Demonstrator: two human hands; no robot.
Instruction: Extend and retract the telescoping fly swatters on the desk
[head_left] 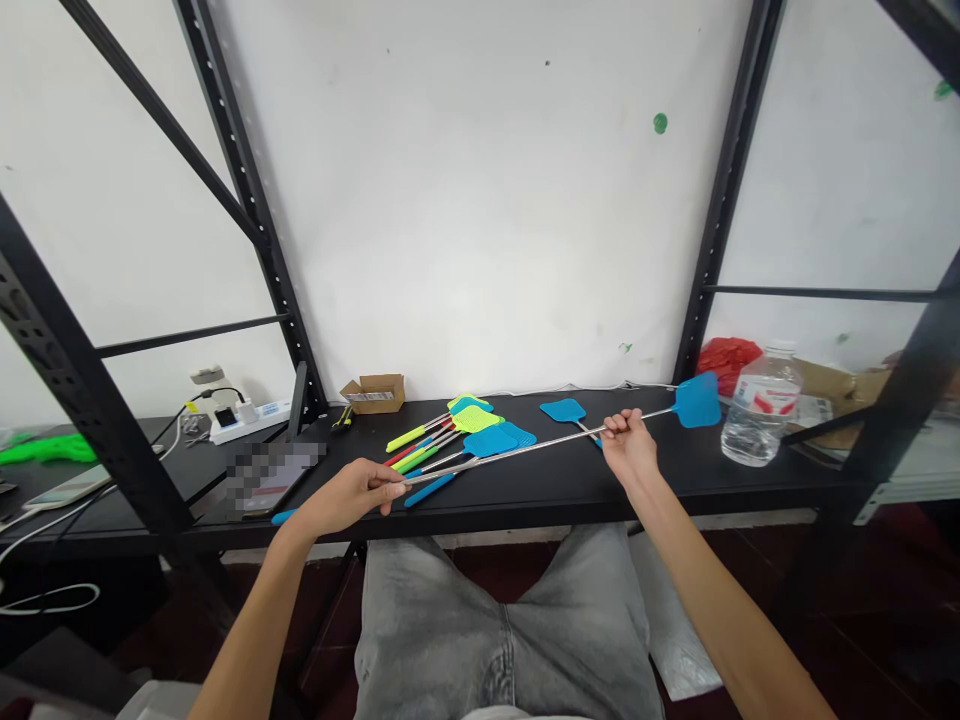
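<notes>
A long fly swatter with a blue head [697, 400] and a thin metal rod spans the space above the black shelf. My left hand [364, 495] is closed on its rod near the blue handle, whose end shows at the left. Farther up the rod, close to the head, my right hand [628, 442] has its fingers wrapped round it. Behind the rod lies a pile of several swatters with yellow-green [474, 419] and blue [491, 440] heads. Another blue swatter [562, 410] lies apart, right of the pile, partly behind my right hand.
A small cardboard box [375, 393] stands at the shelf's back. A tablet-like device [277, 480] and a power strip [251, 420] are at left. On the right are a water bottle [761, 405] and a red bag [727, 362]. Black posts [731, 190] frame both sides.
</notes>
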